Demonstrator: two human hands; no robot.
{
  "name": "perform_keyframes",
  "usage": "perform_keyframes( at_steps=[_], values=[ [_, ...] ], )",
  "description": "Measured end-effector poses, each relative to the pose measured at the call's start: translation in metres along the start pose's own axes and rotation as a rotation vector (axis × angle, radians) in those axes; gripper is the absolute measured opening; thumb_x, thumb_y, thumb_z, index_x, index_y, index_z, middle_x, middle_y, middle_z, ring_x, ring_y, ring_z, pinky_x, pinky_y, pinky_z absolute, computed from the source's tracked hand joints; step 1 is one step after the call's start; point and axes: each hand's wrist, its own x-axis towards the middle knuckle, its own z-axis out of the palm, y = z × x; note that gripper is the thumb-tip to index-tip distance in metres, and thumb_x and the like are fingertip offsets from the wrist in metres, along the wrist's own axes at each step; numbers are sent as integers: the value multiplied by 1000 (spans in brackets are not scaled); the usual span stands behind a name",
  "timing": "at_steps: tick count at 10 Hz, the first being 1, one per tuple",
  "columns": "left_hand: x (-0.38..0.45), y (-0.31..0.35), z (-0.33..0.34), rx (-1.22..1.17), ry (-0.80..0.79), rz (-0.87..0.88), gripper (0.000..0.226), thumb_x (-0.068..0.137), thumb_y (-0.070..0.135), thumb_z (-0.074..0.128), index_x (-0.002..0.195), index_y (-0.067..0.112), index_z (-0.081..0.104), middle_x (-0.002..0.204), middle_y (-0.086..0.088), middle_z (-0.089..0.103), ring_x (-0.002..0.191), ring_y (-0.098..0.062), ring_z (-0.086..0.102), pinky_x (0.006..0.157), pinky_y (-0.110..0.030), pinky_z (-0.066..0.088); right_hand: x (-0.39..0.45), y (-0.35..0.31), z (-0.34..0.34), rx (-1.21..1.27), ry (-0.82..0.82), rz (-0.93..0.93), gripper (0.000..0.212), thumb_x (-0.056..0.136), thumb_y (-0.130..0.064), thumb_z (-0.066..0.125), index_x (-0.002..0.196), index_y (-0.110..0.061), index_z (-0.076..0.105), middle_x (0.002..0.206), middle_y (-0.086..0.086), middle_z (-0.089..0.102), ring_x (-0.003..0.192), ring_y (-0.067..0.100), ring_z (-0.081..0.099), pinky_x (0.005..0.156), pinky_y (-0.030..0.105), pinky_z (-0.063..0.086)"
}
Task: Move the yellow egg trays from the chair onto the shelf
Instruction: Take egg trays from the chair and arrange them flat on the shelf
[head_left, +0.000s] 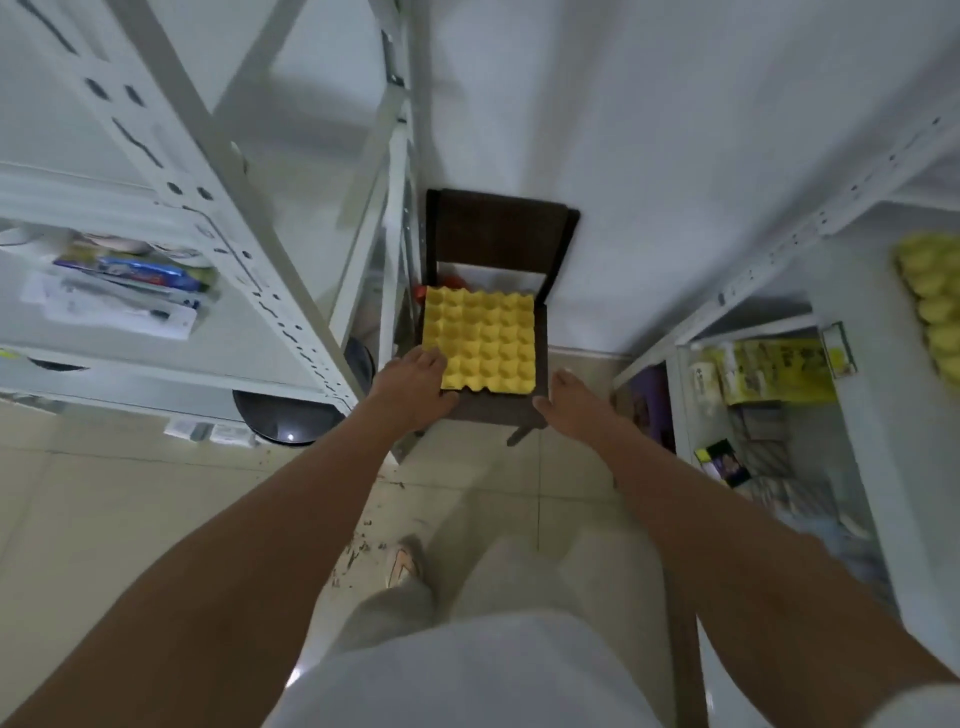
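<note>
A yellow egg tray (480, 338) lies flat on the seat of a dark wooden chair (501, 228) against the white wall. My left hand (413, 387) rests at the tray's near left corner, fingers touching its edge. Beside the tray's near right corner is my right hand (569, 402), at the chair seat's edge, fingers together and apart from the tray. Neither hand has lifted the tray. More yellow egg trays (930, 306) sit on the white shelf (779, 249) at the far right.
A white metal rack (218, 223) with packets and papers stands on the left. Two black round stools (288, 418) sit under it. The right shelf's lower level holds boxes (774, 371) and small items. My legs and a shoe stand on the tiled floor (130, 499).
</note>
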Motion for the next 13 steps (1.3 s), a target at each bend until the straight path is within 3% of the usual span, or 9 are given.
perform_keyframes(
  at_steps=[2,3,4,6,7,8,9,11,13],
  values=[
    [35,-6,34,-31,-192,-29,73,102,52,42,161,13,24,168,-7,23,156,-28,22,120,-49,33,37,0,9,114,11,48,56,107,-33,41,155,-5,34,161,20,30,148,38,32,119,46,33],
    [71,-9,43,-93,-222,-65,73,101,52,46,160,14,27,168,-5,24,155,-27,22,118,-50,36,80,15,13,-15,-63,-33,45,111,-25,31,150,-8,44,159,32,26,151,44,21,120,48,29],
    [108,-8,47,-196,-207,-166,66,98,47,50,153,13,38,159,-8,39,147,-30,36,111,-50,43,116,24,11,85,-88,85,52,109,-31,35,154,-4,36,161,24,29,149,37,30,119,47,31],
    [192,-20,61,-584,-235,-434,42,96,32,57,130,8,62,128,-17,65,119,-38,62,100,-51,52,213,49,16,62,-208,54,56,105,-35,42,153,-6,37,158,16,38,143,36,40,114,46,37],
    [241,-38,79,-690,-160,-539,46,93,38,51,125,9,67,123,-18,68,115,-38,65,98,-49,53,270,69,33,104,-155,117,40,102,-32,44,132,-8,56,129,16,61,118,36,60,85,39,48],
    [277,-61,108,-649,-165,-619,59,83,40,46,128,6,61,121,-22,66,112,-41,64,93,-46,53,318,85,55,199,-109,222,33,100,-31,46,112,-10,68,110,13,68,105,33,66,71,33,41],
    [309,-82,143,-578,-216,-634,56,86,31,48,135,6,52,118,-24,65,109,-44,63,92,-49,53,361,92,78,270,-93,315,28,96,-32,53,109,-13,68,114,11,68,107,33,66,71,32,42],
    [349,-99,196,-585,-111,-751,42,90,14,55,130,5,56,122,-22,62,112,-42,63,94,-45,53,415,95,118,230,75,439,8,94,-23,54,99,-21,60,106,7,70,100,33,68,69,35,44],
    [355,-95,209,-549,52,-894,26,96,12,47,118,9,60,110,-17,69,100,-39,67,78,-44,56,419,99,138,185,245,447,10,96,-26,58,93,-23,67,94,7,70,89,33,68,65,32,40]
  ],
)
